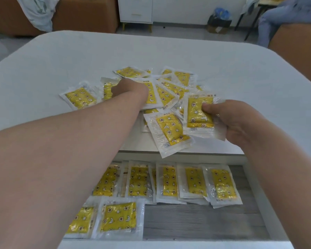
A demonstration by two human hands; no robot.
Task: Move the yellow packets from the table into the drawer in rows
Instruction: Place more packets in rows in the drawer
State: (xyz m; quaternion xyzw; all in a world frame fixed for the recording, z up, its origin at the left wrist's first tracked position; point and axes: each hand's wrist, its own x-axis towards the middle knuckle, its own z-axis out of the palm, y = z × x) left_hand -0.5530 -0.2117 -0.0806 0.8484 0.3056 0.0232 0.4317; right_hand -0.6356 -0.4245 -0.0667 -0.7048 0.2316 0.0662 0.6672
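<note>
Head view: the right hand [237, 121] pinches one yellow packet [199, 112], grip tight, at 3 o'clock of the loose pile [167, 92] on the table [79, 54]. The left hand [131, 89] sits on the pile's 10 o'clock side, its grip hidden, so its state cannot be told. At 6 o'clock, the open drawer [196, 218] holds rowed packets [169, 182].

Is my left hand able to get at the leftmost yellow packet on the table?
Probably yes: the left hand is right beside the leftmost yellow packet, which lies flat on the table with nothing covering it.
</note>
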